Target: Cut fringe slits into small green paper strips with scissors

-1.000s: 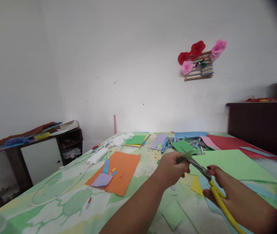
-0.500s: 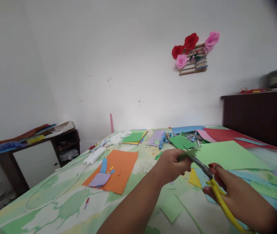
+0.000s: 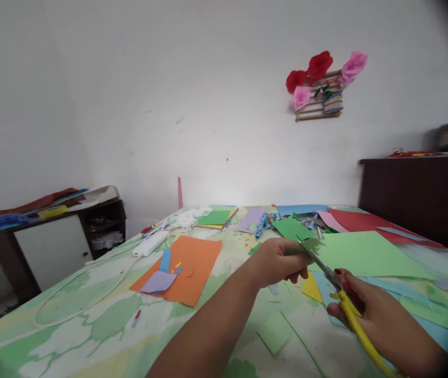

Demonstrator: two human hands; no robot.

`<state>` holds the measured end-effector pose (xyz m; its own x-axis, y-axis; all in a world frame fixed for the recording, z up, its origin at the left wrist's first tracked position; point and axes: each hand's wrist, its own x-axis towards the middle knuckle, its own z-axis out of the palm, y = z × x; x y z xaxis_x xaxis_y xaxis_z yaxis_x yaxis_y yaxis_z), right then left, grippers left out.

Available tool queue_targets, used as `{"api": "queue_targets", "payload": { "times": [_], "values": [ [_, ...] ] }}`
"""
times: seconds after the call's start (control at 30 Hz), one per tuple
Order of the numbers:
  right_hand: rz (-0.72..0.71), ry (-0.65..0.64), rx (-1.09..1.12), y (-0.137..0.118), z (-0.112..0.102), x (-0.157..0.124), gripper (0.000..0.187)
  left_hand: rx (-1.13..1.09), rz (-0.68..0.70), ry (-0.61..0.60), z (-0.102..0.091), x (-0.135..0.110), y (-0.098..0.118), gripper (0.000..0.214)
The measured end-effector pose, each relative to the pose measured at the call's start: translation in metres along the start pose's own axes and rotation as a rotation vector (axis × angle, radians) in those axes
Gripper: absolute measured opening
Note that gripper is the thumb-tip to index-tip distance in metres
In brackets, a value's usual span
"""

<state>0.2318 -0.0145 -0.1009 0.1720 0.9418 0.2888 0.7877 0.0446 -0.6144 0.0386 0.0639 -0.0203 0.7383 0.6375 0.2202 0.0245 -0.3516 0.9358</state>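
Note:
My right hand (image 3: 373,310) grips the yellow handles of a pair of scissors (image 3: 361,331), whose metal blades point up and to the left. Between the thumb and fingers of my left hand (image 3: 279,262) is a small piece of green paper (image 3: 311,244), partly hidden by the fingers. The blade tips lie at that piece, slightly apart. Below the hands, a light green paper scrap (image 3: 274,332) rests on the patterned tablecloth (image 3: 109,325). A large light green sheet (image 3: 369,254) lies behind the scissors.
An orange sheet (image 3: 184,262) with a purple piece (image 3: 158,282) lies left. Further back are a white power strip (image 3: 150,244), stacked coloured papers (image 3: 214,217) and a dark green sheet (image 3: 291,228). A red sheet (image 3: 377,224) is at right, near a dark cabinet (image 3: 416,194).
The view has shifted slightly. Both hands stay close together at the green paper, and the scissor blades look closer together than before.

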Motion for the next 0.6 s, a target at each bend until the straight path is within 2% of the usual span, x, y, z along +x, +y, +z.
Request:
{"api": "queue_targets", "payload": {
  "times": [0.23, 0.37, 0.6],
  "values": [
    [-0.012, -0.073, 0.033, 0.0, 0.005, 0.003, 0.044, -0.117, -0.07, -0.036, -0.002, 0.006, -0.007, 0.024],
    [-0.014, -0.11, 0.061, 0.0, 0.005, 0.005, 0.056, -0.145, -0.105, 0.011, -0.002, 0.012, -0.019, 0.022],
    [-0.056, -0.11, 0.066, 0.002, 0.002, 0.003, 0.053, -0.177, -0.073, 0.095, 0.004, 0.015, -0.024, 0.012]
  ]
}}
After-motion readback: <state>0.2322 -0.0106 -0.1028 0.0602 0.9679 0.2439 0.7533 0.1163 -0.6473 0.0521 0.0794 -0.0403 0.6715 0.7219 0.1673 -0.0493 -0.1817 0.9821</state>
